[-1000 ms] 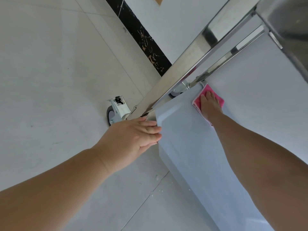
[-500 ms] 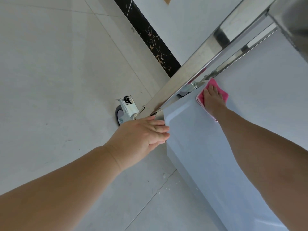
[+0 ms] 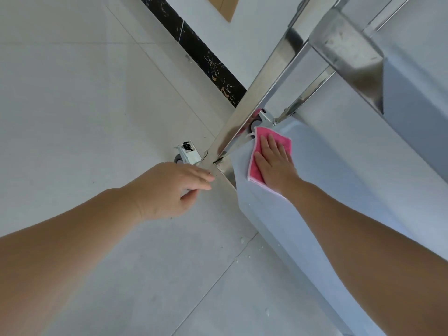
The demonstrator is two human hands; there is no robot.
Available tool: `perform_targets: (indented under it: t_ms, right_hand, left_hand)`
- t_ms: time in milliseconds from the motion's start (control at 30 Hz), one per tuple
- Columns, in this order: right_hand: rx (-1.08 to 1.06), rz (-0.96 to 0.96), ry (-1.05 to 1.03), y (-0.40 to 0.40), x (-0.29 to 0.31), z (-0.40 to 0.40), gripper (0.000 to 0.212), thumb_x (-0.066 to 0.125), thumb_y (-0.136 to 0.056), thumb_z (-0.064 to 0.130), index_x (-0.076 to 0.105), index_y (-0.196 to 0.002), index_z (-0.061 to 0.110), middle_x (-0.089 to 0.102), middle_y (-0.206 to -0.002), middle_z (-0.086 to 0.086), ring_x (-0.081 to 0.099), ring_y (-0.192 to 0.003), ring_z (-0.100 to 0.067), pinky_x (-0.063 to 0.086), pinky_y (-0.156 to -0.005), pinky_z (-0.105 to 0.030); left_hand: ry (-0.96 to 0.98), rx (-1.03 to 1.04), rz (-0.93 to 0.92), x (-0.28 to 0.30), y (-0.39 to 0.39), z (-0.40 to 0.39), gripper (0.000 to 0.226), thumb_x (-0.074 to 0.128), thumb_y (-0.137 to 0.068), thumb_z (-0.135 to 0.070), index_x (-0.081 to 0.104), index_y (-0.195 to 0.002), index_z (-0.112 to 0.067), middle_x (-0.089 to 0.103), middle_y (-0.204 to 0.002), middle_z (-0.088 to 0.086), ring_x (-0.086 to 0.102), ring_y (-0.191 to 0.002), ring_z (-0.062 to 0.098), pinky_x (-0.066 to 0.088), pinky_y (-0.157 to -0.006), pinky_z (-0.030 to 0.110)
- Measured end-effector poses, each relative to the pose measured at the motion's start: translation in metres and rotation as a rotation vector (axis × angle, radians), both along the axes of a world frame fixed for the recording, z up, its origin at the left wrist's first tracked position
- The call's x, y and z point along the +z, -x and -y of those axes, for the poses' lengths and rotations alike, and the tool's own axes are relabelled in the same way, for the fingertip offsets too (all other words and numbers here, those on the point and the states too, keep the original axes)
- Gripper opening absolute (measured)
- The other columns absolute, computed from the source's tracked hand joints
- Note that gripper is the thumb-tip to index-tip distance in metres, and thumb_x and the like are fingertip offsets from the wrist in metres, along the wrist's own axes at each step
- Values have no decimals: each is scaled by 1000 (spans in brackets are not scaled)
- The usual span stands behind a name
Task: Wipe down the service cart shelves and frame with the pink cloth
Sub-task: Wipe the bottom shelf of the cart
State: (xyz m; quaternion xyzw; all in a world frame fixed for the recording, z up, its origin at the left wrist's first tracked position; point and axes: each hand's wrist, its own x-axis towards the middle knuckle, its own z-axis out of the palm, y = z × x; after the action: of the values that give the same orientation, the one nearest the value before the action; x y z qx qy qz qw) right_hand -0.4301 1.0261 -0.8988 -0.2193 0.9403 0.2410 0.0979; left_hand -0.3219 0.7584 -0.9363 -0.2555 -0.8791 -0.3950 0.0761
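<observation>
I have my right hand (image 3: 275, 163) lying flat, fingers straight, on the pink cloth (image 3: 263, 154), pressing it onto the bottom shelf (image 3: 303, 214) right at the corner where the near steel post (image 3: 257, 98) comes down. The cloth sits directly under the palm, its far edge touching the foot of that post, and the shelf's long axis runs from the post back toward me along my right forearm. So the next wipe, as I judge it, is a pull along that line, and the right hand is the one to make it. My left hand (image 3: 169, 190) hangs on the other side of the post, below the caster (image 3: 188, 154), fingers loosely extended and gripping nothing; I cannot tell whether the fingertips touch the shelf corner. Compared with a second ago, the left hand has let go of the shelf edge, and the cloth has slid closer to the post.
</observation>
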Motion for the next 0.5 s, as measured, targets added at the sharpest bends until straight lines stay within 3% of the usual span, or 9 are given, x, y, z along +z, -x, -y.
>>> perform_targets:
  t_ms: [133,267,367,500]
  right_hand:
    - [-25,-2,63,-21,-1,16,66,36,-97,43,10,-149,13,-3,-158,-17,-8,-144,-41,7,-115,-59]
    - [-34,59,283,-61,-8,38,78,-10,-85,58,-7,-150,15,-10,-158,-11,-11,-145,-34,0,-117,-54]
    - [-29,84,321,-73,-7,41,71,-1,-91,57,-14,-149,18,-13,-158,-10,-12,-144,-33,-6,-117,-49]
    - [-31,121,329,-79,0,42,67,12,-97,51,-14,-148,16,-13,-158,-12,-9,-144,-36,-3,-117,-51]
  left_hand:
    - [143,40,116,0,-14,23,34,57,-82,-5,73,-102,-27,59,-122,-23,60,-105,1,45,-89,21]
    - [282,49,230,6,-17,29,37,50,-86,-10,68,-110,-31,55,-128,-25,56,-112,2,40,-94,20]
    - [412,97,276,26,-11,26,40,45,-88,-10,65,-114,-32,58,-127,-20,56,-112,9,42,-94,29]
    - [540,136,289,88,-8,25,40,43,-89,-11,64,-114,-33,61,-125,-13,54,-112,13,42,-95,32]
